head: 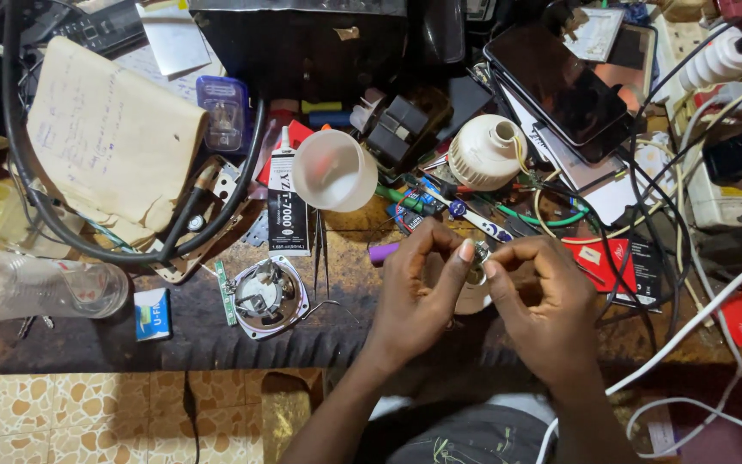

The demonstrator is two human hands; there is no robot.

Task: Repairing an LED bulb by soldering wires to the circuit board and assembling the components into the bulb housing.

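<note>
My left hand [418,288] and my right hand [547,296] meet over the workbench and together pinch a small white bulb base with a metal end [477,275]. The fingertips of both hands close around it, so most of the part is hidden. A translucent white bulb dome [334,170] lies on its side above my left hand. A white bulb housing with wires [484,153] stands above the hands. A round metal-rimmed circuit disc [266,295] rests left of my left hand, beside tweezers [320,253].
A black glue tube [288,202], a folded paper pad [109,137], thick black cable [130,253], a clear plastic bottle [40,286], a dark phone [560,86], red cards [611,258] and white cables [689,331] crowd the bench. Tiled floor shows below its front edge.
</note>
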